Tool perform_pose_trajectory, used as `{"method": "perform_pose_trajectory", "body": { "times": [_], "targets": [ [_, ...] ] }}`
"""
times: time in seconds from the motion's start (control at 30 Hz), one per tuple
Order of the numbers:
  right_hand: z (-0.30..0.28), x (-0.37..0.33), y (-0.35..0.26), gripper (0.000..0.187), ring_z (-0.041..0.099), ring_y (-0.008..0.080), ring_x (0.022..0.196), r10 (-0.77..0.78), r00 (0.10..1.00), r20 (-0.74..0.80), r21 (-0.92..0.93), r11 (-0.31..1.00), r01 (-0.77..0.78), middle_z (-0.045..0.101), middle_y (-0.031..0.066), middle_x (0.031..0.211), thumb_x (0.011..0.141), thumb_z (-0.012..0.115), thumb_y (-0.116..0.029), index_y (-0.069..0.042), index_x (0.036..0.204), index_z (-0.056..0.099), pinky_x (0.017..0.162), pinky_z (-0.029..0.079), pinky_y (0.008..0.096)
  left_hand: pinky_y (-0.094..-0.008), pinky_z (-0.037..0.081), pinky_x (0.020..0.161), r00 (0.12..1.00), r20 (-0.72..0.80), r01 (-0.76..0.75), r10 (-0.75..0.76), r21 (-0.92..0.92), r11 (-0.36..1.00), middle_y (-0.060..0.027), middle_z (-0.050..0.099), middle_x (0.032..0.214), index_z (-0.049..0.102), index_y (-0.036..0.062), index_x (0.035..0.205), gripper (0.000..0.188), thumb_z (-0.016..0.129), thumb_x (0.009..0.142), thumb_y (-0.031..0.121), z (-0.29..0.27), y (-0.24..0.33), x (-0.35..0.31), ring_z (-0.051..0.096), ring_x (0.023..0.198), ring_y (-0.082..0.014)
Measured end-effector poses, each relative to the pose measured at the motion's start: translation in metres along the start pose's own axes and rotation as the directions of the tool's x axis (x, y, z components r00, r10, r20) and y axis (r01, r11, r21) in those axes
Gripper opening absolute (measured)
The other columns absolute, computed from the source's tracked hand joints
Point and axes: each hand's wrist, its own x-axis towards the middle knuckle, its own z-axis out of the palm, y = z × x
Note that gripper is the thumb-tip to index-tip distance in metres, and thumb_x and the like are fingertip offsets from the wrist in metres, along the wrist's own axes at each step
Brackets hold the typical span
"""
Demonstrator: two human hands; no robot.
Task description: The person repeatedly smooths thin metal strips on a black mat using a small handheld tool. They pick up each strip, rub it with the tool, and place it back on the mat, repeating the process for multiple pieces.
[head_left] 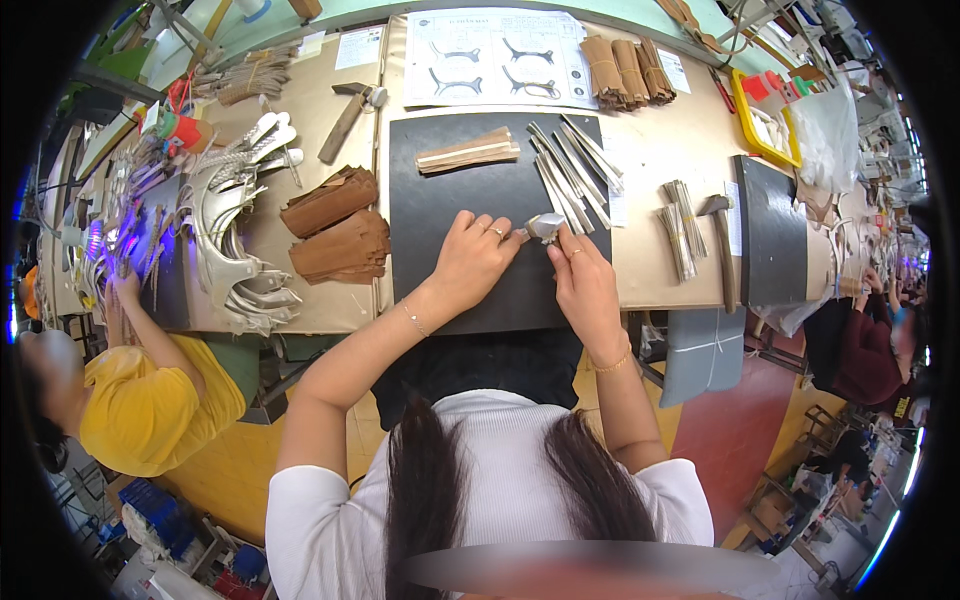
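Above the black mat (440,215), my left hand (475,258) and my right hand (585,285) come together. Both are closed in a pinch on a small silvery-white piece (545,227), the left at its left end and the right at its right side. Its exact kind is too small to tell, and the fingers hide part of it. Just beyond it, several thin silver-white strips (575,165) lie fanned out on the mat. A flat stack of brown strips with a pale one on top (467,152) rests at the mat's far left.
Brown leather bundles (340,245) and curved white pieces (220,220) lie to the left. Two hammers (345,125) (722,250) flank the mat. Bundled silver strips (678,240) are at right. Beyond are a printed sheet (495,60) and a yellow basket (765,125). Another person (150,400) works at left.
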Motion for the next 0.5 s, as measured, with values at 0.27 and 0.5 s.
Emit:
{"method": "perform_pose_trajectory", "body": {
  "times": [0.27,0.5],
  "targets": [
    [0.009,0.015,0.000,0.037,0.068,0.0380,0.081,-0.109,0.994,-0.003,-0.110,0.988,0.108,0.068,0.0154,0.102,0.099,0.063,-0.011,-0.002,0.134,0.062,0.068,0.055,0.0443,-0.0349,0.041,0.077,0.999,0.046,0.019,-0.020,0.025,1.000,-0.0021,0.059,0.088,0.073,0.0098,0.102,0.017,0.067,0.087,0.014,-0.002,0.005,0.001,0.058,0.082,-0.0182],
    [0.011,0.009,0.002,0.038,0.068,0.0371,0.077,-0.139,0.987,-0.084,-0.077,0.988,0.133,0.066,0.0143,0.096,0.101,0.061,-0.016,-0.004,0.137,0.061,0.066,0.055,0.0441,-0.0363,0.041,0.081,0.995,0.073,0.069,-0.072,0.052,0.996,-0.0025,0.061,0.092,0.073,0.0097,0.103,0.017,0.067,0.087,0.013,0.002,0.013,-0.001,0.059,0.088,-0.0188]
  ]
}}
